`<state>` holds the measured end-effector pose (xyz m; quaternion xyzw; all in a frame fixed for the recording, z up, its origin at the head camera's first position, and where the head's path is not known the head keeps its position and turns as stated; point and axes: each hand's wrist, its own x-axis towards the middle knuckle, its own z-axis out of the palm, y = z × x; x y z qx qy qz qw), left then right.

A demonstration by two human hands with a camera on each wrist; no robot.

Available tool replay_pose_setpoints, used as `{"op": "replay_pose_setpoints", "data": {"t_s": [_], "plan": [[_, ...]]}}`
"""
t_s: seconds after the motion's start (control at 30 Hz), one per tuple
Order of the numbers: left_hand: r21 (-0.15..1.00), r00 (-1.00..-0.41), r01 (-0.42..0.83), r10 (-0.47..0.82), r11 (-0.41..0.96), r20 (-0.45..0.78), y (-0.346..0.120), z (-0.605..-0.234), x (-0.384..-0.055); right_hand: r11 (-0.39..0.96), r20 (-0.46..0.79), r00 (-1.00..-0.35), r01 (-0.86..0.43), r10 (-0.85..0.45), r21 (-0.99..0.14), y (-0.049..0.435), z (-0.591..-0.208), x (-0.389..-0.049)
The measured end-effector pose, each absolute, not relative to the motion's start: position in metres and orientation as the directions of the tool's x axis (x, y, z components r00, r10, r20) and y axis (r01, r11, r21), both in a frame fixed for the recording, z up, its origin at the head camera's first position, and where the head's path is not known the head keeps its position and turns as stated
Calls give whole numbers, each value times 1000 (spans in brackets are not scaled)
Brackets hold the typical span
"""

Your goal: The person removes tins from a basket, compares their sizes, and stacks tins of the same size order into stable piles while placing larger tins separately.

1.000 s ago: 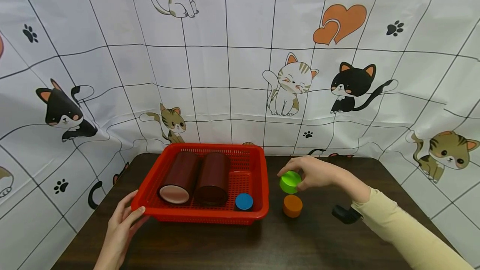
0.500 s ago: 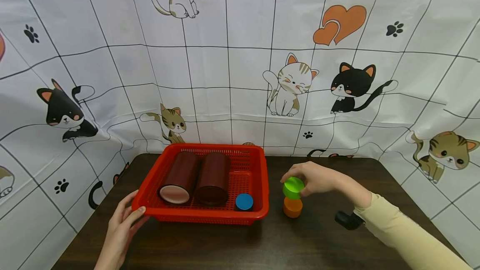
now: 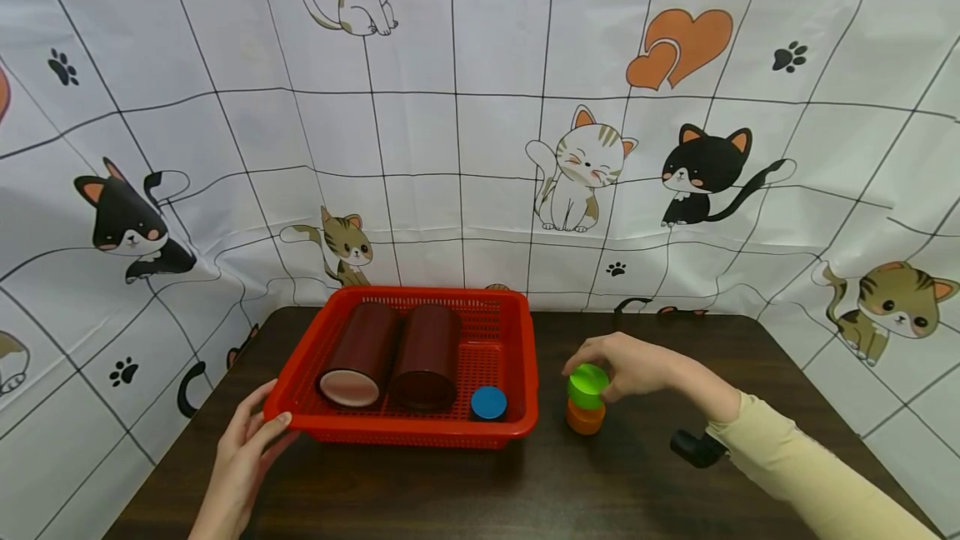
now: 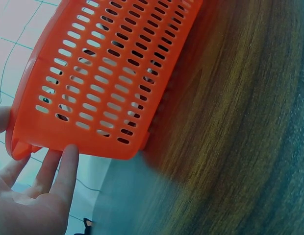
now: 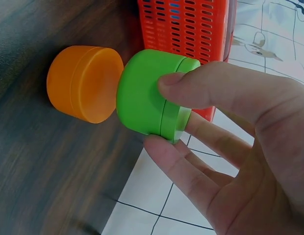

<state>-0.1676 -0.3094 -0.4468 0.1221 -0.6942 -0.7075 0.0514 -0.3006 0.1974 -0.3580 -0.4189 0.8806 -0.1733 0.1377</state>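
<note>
**Green tub [image 3: 588,386] brought down over orange tub [image 3: 585,419]**

Your left hand [image 3: 243,447] pinches the basket's [image 3: 375,425] near corner. Your right hand's [image 3: 628,363] curled fingers grip the green tub, now nearly stacked; contact is unclear. Between your hands, the basket holds a blue tub [image 3: 489,402] and, farther, two brown cylinders [image 3: 426,352].

Green jar [image 5: 142,93], orange jar [image 5: 85,84]; backdrop [image 3: 480,148] (cat-patterned)

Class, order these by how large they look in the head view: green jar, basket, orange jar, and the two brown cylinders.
1. Basket
2. Left cylinder and right cylinder: too alike to rank
3. Green jar and orange jar: unsure, as green partly hides orange
</note>
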Motion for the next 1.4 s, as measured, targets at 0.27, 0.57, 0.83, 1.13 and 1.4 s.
{"op": "replay_pose_setpoints", "data": {"t_s": [0.27, 0.57, 0.83, 1.13, 1.4], "plan": [[994, -964, -95, -244, -45, -103, -309, -447, -167, 585, -101, -606, -692, -789, -424, 199, -361, -300], [993, -962, -110, -245, -42, -116, -309, -446, -167, 569, -90, -590, -711, -802, -414, 200, -367, -299], [993, -963, -114, -243, -41, -121, -309, -446, -168, 567, -91, -588, -711, -804, -416, 200, -367, -298], [995, -966, -94, -239, -43, -102, -309, -446, -168, 567, -88, -588, -715, -804, -408, 200, -370, -298], [995, -965, -98, -243, -37, -104, -309, -446, -167, 572, -92, -592, -711, -801, -409, 200, -371, -299]]}}
